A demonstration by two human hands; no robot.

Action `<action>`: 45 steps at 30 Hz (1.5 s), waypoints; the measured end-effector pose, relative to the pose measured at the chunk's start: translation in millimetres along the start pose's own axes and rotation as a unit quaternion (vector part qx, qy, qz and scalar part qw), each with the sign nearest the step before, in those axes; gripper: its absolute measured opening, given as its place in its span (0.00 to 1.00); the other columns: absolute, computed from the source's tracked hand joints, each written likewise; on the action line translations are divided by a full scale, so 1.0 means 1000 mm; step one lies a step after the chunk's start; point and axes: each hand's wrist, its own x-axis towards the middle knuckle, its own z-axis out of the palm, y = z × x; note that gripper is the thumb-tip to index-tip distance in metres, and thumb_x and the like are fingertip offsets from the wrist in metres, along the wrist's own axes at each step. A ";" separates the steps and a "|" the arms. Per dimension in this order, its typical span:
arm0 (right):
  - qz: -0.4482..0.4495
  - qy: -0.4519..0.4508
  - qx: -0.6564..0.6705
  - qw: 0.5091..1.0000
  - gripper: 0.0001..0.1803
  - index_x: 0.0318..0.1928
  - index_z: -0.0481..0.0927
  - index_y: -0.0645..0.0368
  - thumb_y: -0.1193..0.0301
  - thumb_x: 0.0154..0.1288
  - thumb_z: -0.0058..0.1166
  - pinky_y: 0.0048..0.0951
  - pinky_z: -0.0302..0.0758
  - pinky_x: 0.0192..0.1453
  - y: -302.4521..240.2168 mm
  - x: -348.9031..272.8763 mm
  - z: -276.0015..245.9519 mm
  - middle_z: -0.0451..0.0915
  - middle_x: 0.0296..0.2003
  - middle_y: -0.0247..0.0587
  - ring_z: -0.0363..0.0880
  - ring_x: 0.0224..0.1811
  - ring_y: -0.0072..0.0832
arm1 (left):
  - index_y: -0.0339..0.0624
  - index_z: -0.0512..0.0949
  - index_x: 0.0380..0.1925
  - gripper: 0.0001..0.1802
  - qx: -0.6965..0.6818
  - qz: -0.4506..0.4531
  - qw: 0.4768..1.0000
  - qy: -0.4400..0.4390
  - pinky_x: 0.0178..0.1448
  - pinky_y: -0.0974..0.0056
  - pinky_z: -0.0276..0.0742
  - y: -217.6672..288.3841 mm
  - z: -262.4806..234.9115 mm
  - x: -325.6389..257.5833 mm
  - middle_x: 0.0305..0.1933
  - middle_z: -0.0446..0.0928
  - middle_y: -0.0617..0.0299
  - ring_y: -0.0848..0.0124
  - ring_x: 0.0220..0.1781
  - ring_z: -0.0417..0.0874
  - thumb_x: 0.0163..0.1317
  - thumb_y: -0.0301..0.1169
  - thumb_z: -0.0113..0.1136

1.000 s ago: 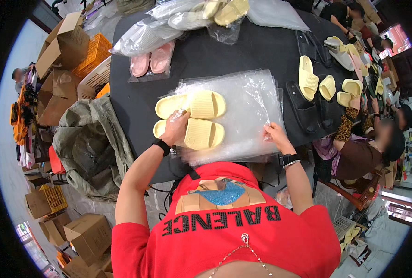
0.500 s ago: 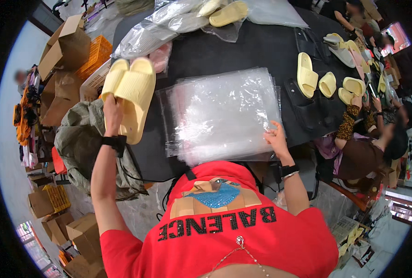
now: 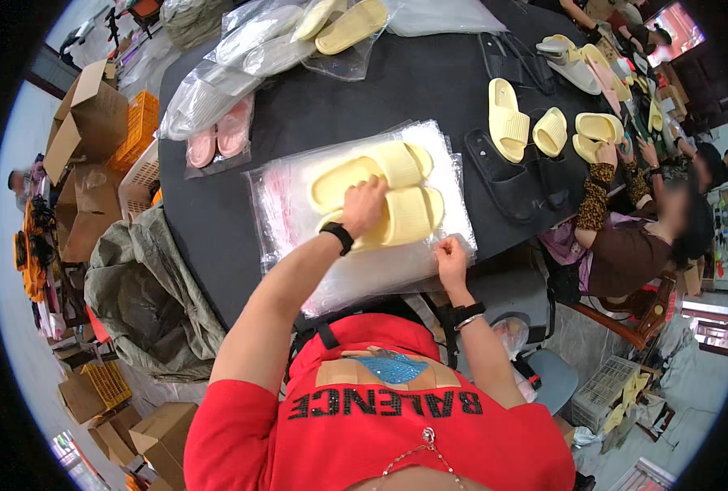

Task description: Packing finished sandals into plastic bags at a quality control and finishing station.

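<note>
A pair of pale yellow slippers (image 3: 403, 217) lies side by side across a stack of clear plastic bags (image 3: 290, 192) on the black table. My left hand (image 3: 364, 204) is closed on the slippers at their inner edges, partly covering the nearer one. At the near right corner of the stack, my right hand (image 3: 451, 255) has its fingers pinched together at the top bag's edge. Whether a fold of plastic is between those fingertips is hard to make out, though they touch the bag's edge.
Bagged slippers (image 3: 241, 49) and pink slippers (image 3: 219, 135) lie at the far left of the black table (image 3: 208, 217). Black slippers (image 3: 495, 176) and loose yellow slippers (image 3: 507, 123) lie to the right, where a co-worker (image 3: 626, 254) sits. Left stand a grey-green sack (image 3: 139, 286) and cardboard boxes (image 3: 90, 123).
My left hand has carried the yellow slippers from the left side onto the bag stack. My right hand's fingers have closed at the stack's corner.
</note>
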 end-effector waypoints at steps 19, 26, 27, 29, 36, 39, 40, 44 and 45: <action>-0.128 -0.002 -0.228 0.965 0.17 0.45 0.74 0.63 0.82 0.52 0.46 0.34 0.69 0.50 -0.033 0.014 -0.034 0.73 0.42 0.48 0.72 0.45 0.43 | 0.40 0.69 0.34 0.14 -0.027 -0.085 0.993 0.073 0.37 0.52 0.70 -0.074 -0.024 -0.143 0.38 0.70 0.52 0.52 0.36 0.74 0.42 0.20 0.51; -0.130 -0.006 -0.209 0.969 0.18 0.46 0.74 0.63 0.83 0.52 0.45 0.33 0.69 0.49 -0.046 0.003 -0.046 0.73 0.41 0.47 0.73 0.44 0.42 | 0.36 0.67 0.36 0.11 -0.058 -0.284 0.938 0.192 0.42 0.53 0.68 -0.178 -0.075 -0.170 0.40 0.70 0.47 0.46 0.41 0.73 0.51 0.24 0.49; -0.122 -0.004 -0.207 0.971 0.18 0.46 0.74 0.63 0.83 0.52 0.45 0.33 0.70 0.48 -0.047 0.002 -0.052 0.73 0.41 0.47 0.73 0.43 0.42 | 0.36 0.69 0.38 0.12 -0.115 -0.252 0.933 0.232 0.43 0.54 0.68 -0.179 -0.086 -0.163 0.39 0.71 0.46 0.47 0.42 0.73 0.51 0.24 0.49; -0.074 -0.032 -0.193 0.978 0.18 0.46 0.74 0.62 0.81 0.52 0.46 0.32 0.68 0.51 -0.051 0.008 -0.048 0.71 0.45 0.44 0.70 0.47 0.41 | 0.33 0.70 0.37 0.11 -0.206 -0.196 0.911 0.299 0.42 0.59 0.67 -0.207 -0.103 -0.169 0.36 0.72 0.48 0.51 0.40 0.73 0.52 0.22 0.48; -0.166 0.091 -0.448 0.874 0.26 0.49 0.73 0.52 0.64 0.45 0.60 0.53 0.59 0.54 -0.063 0.012 -0.045 0.61 0.56 0.54 0.58 0.58 0.50 | 0.33 0.71 0.41 0.14 -0.186 -0.082 0.939 0.278 0.45 0.62 0.67 -0.094 -0.160 -0.112 0.38 0.73 0.49 0.54 0.43 0.73 0.53 0.22 0.49; -0.216 0.071 -0.321 0.919 0.26 0.49 0.72 0.55 0.64 0.47 0.59 0.44 0.63 0.55 -0.072 0.022 -0.041 0.65 0.51 0.54 0.63 0.54 0.50 | 0.36 0.70 0.44 0.17 -0.154 0.022 0.962 0.223 0.46 0.61 0.70 -0.043 -0.154 -0.077 0.42 0.73 0.50 0.52 0.44 0.74 0.52 0.21 0.49; -0.191 -0.031 -0.236 0.952 0.26 0.55 0.67 0.58 0.64 0.56 0.53 0.42 0.61 0.58 -0.070 0.025 -0.038 0.63 0.54 0.52 0.61 0.58 0.44 | 0.37 0.70 0.44 0.18 -0.161 0.042 0.968 0.190 0.43 0.59 0.71 -0.031 -0.145 -0.068 0.42 0.73 0.49 0.50 0.42 0.75 0.51 0.21 0.49; -0.074 -0.099 0.172 0.977 0.31 0.65 0.49 0.56 0.61 0.66 0.41 0.34 0.59 0.63 -0.100 0.038 -0.035 0.55 0.61 0.53 0.57 0.62 0.37 | 0.38 0.69 0.41 0.16 -0.143 0.071 0.983 0.094 0.35 0.53 0.70 0.025 -0.115 -0.020 0.39 0.72 0.49 0.47 0.36 0.75 0.49 0.19 0.49; -0.070 -0.082 0.134 0.985 0.32 0.65 0.48 0.58 0.61 0.65 0.42 0.33 0.59 0.63 -0.100 0.046 -0.040 0.55 0.61 0.53 0.58 0.62 0.39 | 0.37 0.69 0.39 0.15 -0.134 0.065 0.986 0.068 0.34 0.51 0.70 0.030 -0.099 -0.007 0.37 0.72 0.49 0.47 0.34 0.75 0.48 0.19 0.49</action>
